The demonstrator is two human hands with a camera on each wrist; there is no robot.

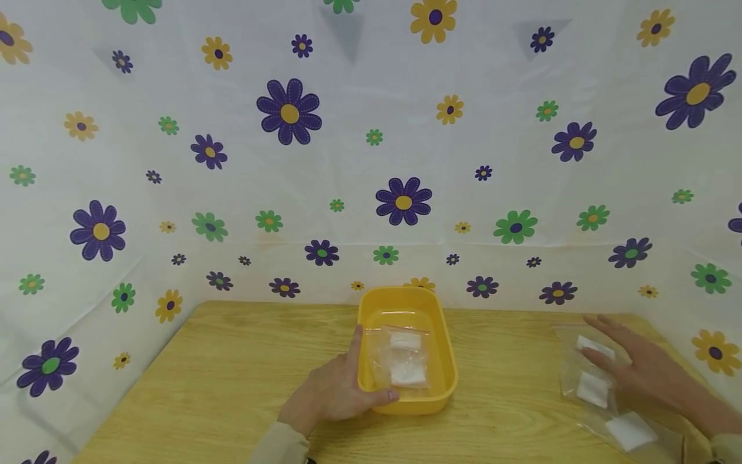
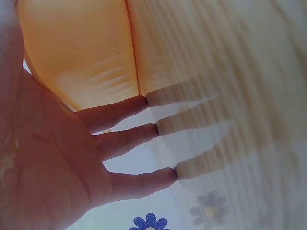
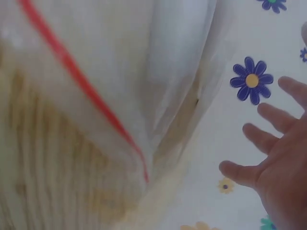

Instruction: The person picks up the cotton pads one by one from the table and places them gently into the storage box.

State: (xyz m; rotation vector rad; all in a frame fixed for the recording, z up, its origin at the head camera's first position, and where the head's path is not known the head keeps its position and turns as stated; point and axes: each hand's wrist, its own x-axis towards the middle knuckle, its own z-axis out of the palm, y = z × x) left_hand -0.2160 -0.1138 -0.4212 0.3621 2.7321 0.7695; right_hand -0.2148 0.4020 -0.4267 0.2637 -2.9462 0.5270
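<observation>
A yellow plastic basin [image 1: 449, 367] stands on the wooden table. Inside it lies clear plastic bagging with white pieces [image 1: 408, 374]. My left hand [image 1: 342, 390] rests at the basin's near left corner, thumb over the front rim and index finger along the left wall. Its other fingers [image 2: 129, 139] are straight and spread, tips at the tabletop, in the left wrist view. Over at the right, my right hand [image 1: 649, 367] is spread above clear plastic bags [image 1: 592, 390] that hold white pieces. The right wrist view shows a bag with a red strip [image 3: 91, 93] close up.
The wooden table [image 1: 261, 348] reaches back to a white cloth [image 1: 348, 161] printed with flowers, which also hangs along both sides. Another clear bag with a white piece [image 1: 632, 432] lies near the front right, partly under the right forearm.
</observation>
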